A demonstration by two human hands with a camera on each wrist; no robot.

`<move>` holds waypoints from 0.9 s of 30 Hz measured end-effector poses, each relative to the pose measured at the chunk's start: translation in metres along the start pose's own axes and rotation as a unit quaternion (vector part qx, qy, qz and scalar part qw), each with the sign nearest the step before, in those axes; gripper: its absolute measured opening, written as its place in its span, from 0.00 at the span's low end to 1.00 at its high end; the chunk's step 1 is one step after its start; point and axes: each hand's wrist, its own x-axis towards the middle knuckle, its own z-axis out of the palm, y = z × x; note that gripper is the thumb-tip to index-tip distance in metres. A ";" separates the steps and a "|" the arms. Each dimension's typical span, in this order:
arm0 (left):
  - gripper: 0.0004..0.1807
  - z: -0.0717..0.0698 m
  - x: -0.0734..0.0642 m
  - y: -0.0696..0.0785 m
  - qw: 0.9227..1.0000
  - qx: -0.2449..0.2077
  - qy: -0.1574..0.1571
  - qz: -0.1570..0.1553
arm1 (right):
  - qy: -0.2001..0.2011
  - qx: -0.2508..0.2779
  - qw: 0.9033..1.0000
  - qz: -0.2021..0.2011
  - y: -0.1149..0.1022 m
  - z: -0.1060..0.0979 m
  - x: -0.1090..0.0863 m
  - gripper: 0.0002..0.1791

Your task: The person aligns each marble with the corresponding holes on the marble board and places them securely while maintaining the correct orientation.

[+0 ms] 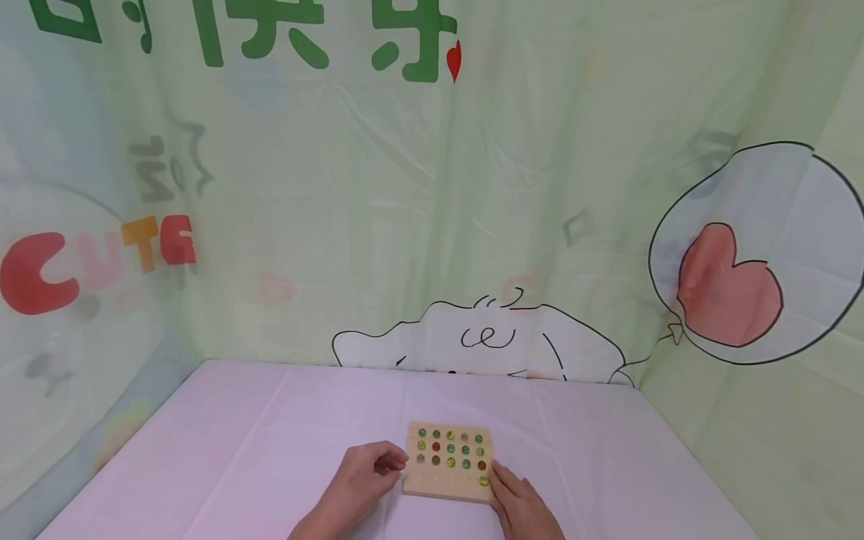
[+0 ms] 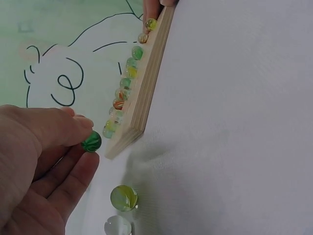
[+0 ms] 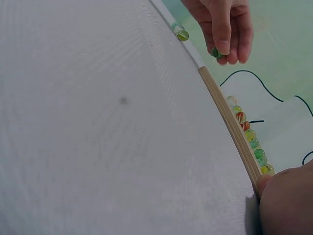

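A light wooden board (image 1: pixel 445 487) with round hollows lies on the table. Glass marbles, mostly green and yellow with a few reddish ones, fill its three back rows; one yellow-green marble (image 1: pixel 484 481) sits at the right of the front row. Beside the board's left edge, my left hand (image 1: pixel 367 472) pinches a green marble (image 2: pixel 91 141) between thumb and fingertips. My right hand (image 1: pixel 523 499) holds the board at its right edge, fingers along the side. Two loose marbles, one yellow-green (image 2: pixel 124 198) and one clear (image 2: pixel 118 225), lie on the table below my left hand.
A pale pinkish cloth covers the table (image 1: pixel 290 420). Behind it hangs a light green printed curtain (image 1: pixel 378 202), with a balloon drawing (image 1: pixel 749 255) on the right and coloured letters on the left.
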 end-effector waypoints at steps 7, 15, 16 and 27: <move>0.13 0.004 0.006 0.005 1.000 -0.015 -0.001 0.006 | -0.010 0.002 1.000 0.007 0.001 -0.001 0.002 0.24; 0.13 0.014 0.014 0.010 0.999 -0.032 -0.004 0.014 | -0.002 0.001 1.000 -0.004 0.002 0.001 0.000 0.24; 0.13 0.015 0.015 0.011 0.999 -0.033 -0.004 0.013 | -0.002 0.003 1.000 -0.005 0.002 0.001 0.000 0.24; 0.12 0.029 0.023 0.021 0.999 -0.049 -0.006 0.008 | -0.012 0.009 1.000 0.004 0.002 0.000 0.002 0.24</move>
